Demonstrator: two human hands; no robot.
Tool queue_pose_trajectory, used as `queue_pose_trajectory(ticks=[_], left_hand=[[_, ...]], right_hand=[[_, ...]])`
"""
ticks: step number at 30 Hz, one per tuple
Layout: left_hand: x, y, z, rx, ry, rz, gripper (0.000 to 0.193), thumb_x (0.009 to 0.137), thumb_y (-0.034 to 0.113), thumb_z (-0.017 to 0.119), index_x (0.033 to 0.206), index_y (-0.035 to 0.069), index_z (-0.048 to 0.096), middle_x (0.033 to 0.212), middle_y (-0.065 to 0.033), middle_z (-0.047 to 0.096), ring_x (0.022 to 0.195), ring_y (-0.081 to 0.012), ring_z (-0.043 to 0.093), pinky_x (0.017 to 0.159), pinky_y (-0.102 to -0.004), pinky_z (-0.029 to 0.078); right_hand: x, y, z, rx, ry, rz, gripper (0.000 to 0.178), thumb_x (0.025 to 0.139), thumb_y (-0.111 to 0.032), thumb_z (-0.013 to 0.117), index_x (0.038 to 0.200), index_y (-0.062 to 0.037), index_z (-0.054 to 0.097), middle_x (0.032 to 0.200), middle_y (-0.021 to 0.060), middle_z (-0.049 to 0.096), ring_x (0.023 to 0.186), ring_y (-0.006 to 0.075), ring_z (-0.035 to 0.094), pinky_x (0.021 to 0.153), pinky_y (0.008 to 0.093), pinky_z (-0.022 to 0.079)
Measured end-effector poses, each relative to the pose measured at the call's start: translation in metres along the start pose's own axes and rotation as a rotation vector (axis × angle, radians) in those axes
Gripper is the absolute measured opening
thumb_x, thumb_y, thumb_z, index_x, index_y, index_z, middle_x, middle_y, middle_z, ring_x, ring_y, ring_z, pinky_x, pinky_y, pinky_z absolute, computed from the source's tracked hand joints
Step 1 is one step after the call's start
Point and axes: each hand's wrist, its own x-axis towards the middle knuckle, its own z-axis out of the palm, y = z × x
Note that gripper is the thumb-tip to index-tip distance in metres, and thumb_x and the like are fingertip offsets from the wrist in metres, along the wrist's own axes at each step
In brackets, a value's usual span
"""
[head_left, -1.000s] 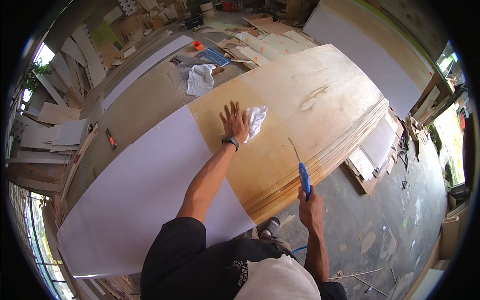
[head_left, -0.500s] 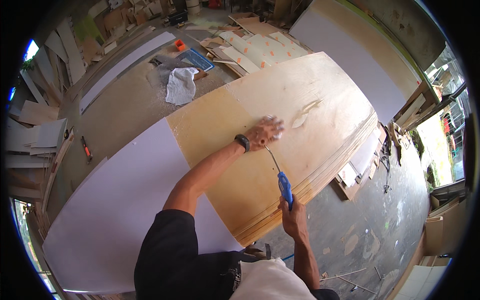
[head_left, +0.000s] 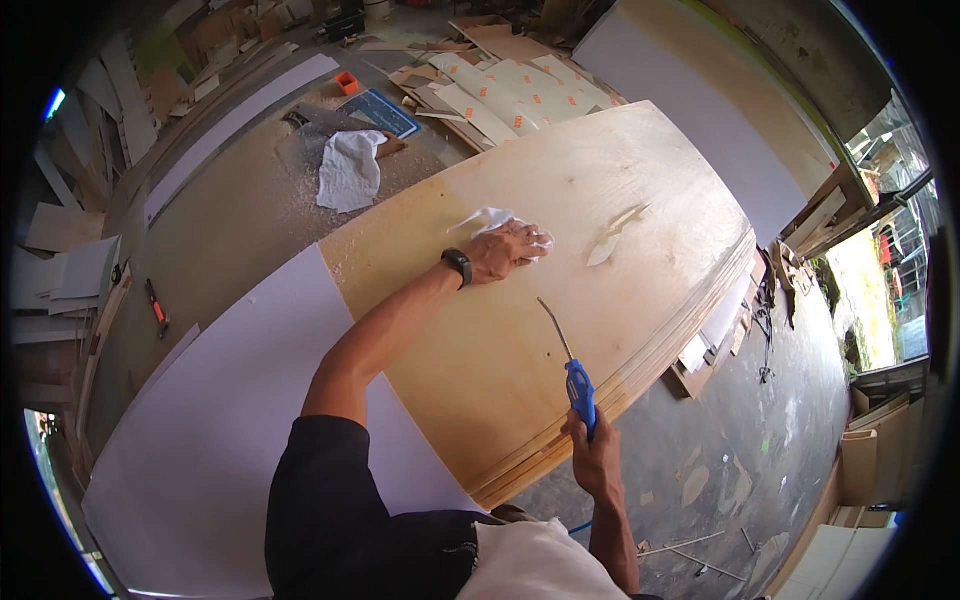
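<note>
My left hand (head_left: 505, 250), wearing a dark wristband, presses a crumpled white cloth (head_left: 490, 216) onto the top plywood sheet (head_left: 640, 150). Part of that cloth sticks out beyond the fingers on the far side. In my right hand (head_left: 598, 450) is a blue air blow gun (head_left: 580, 390) with a long, thin, bent metal nozzle. Its tip points away from me, just over the plywood and nearer to me than the cloth. The wood is yellowish towards the left and paler to the right, with a leaf-shaped mark (head_left: 615, 236) right of my left hand.
A white sheet (head_left: 230, 420) covers the left side. Beyond the stack lie another white cloth (head_left: 350, 170), a blue-edged panel (head_left: 380, 113) and an orange box (head_left: 347, 83). A red-handled hammer (head_left: 157, 308) lies far left. Board offcuts (head_left: 500, 95) are piled behind; wood strips litter the floor.
My left hand has slid left and a little nearer with the cloth, more of which shows now. The blow gun has shifted slightly right and towards me, its nozzle now apart from my left hand.
</note>
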Motion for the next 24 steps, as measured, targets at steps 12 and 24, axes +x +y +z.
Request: queue_pose_trajectory(ticks=[12,24], left_hand=[[-0.238,0.1,-0.086,0.171,0.037,-0.297,0.036,0.094,0.004,0.06,0.129,0.006,0.069,0.146,-0.0083,0.059,0.142,-0.0307,0.047,0.117,-0.0458,0.041],[-0.24,0.13,-0.055,0.02,0.195,-0.395,0.024,0.093,0.006,0.065,0.115,0.001,0.072,0.138,-0.0143,0.063,0.123,-0.0354,0.056,0.107,-0.0472,0.046]], right_hand=[[-0.036,-0.024,0.022,-0.092,-0.31,-0.07,0.029,0.099,-0.025,0.066,0.108,0.0023,0.064,0.079,0.0252,0.066,0.071,0.0406,0.067,0.067,0.0444,0.051],[-0.049,-0.027,0.017,-0.157,-0.426,-0.023,0.028,0.098,-0.024,0.066,0.107,0.0024,0.064,0.08,0.0245,0.067,0.071,0.0412,0.066,0.067,0.0449,0.051]])
